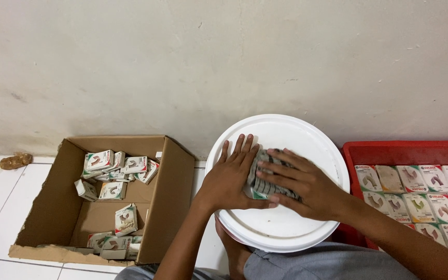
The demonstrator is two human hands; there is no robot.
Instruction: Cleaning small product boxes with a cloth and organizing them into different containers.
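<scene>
A stack of flat grey cardboard pieces [265, 181] lies on a round white bucket lid [281, 228] in front of me. My left hand [229, 179] presses against the stack's left edge, fingers together and pointing away. My right hand [299, 184] lies flat across the top of the stack, fingers spread toward the left. Both hands hold the stack between them on the lid.
An open brown cardboard box [169, 202] on the tiled floor at left holds several small white-and-green boxes [125, 219]. A red plastic crate [390, 151] at right is filled with rows of the same small boxes. A grey wall rises behind. A brown lump [15, 161] lies at far left.
</scene>
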